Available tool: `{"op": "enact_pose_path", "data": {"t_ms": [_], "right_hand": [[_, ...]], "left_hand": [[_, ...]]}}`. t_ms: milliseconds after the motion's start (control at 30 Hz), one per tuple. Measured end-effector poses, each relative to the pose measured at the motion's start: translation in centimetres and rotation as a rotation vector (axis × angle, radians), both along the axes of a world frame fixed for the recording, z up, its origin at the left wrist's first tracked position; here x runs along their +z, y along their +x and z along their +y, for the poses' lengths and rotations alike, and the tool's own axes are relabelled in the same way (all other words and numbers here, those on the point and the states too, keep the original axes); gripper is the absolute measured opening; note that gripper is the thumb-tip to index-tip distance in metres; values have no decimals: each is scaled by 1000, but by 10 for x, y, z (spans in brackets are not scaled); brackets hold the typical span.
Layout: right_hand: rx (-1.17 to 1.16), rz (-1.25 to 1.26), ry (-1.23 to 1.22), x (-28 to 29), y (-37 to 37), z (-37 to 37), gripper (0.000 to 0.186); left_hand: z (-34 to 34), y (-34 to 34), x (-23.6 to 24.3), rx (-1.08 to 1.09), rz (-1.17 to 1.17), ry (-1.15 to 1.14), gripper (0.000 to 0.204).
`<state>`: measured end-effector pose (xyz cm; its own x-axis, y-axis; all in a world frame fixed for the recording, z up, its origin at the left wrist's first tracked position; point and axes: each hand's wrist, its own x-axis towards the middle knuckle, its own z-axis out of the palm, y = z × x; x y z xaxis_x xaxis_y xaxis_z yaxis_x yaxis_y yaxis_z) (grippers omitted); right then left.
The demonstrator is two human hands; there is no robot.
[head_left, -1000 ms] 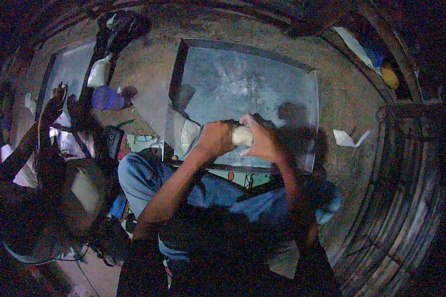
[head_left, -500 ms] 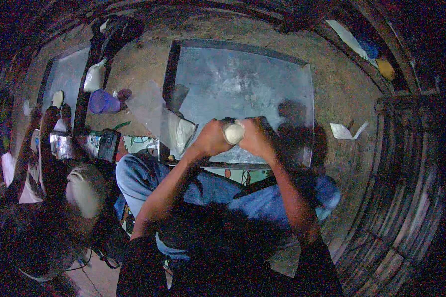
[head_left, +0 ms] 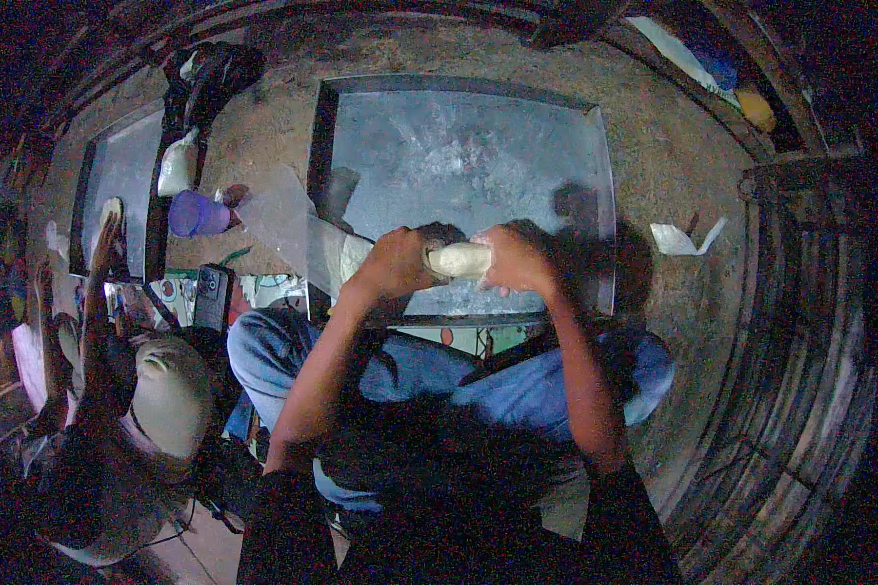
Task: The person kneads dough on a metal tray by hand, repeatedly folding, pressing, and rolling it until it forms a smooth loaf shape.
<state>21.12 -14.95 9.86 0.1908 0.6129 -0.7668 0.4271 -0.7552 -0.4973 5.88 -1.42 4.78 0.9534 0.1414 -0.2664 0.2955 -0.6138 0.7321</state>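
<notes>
A pale roll of dough (head_left: 458,259) lies crosswise between my two hands, just above the near edge of a large metal tray (head_left: 468,156) on the ground. My left hand (head_left: 395,263) grips the roll's left end and my right hand (head_left: 513,257) grips its right end. Both hands hang over the tray's front part. My knees in blue jeans (head_left: 439,366) are folded below them. A sheet of clear plastic (head_left: 283,219) lies at the tray's left edge, next to another pale lump (head_left: 351,258).
A second metal tray (head_left: 117,185) lies at the left, with a purple cup (head_left: 195,213), a white bag (head_left: 178,168) and a dark phone (head_left: 212,297) near it. Another person sits at the left with a hand (head_left: 107,229) raised. A scrap of white paper (head_left: 685,237) lies right of the tray.
My hands have shifted a little while still gripping the dough roll. The person at the left has raised an arm higher over the second tray.
</notes>
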Motion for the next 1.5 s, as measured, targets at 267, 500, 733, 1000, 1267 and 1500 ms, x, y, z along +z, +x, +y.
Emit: {"op": "enact_pose_path", "data": {"t_ms": [267, 500, 733, 1000, 1267, 1500], "right_hand": [[177, -187, 529, -32, 3, -9, 101], [279, -637, 629, -29, -25, -1, 72], [179, -632, 559, -55, -34, -5, 44], [190, -699, 548, -67, -23, -14, 35], [221, -630, 600, -63, -12, -16, 43], [179, -381, 364, -34, -18, -4, 35]], "left_hand": [[2, 0, -51, 49, -394, -17, 48], [-7, -2, -27, 154, 1, -22, 50], [-12, -3, -34, 143, -199, -195, 43], [-7, -1, -29, 19, 96, -387, 44], [1, -6, -27, 0, -66, -279, 48], [-5, -2, -24, 51, -34, -239, 54]]}}
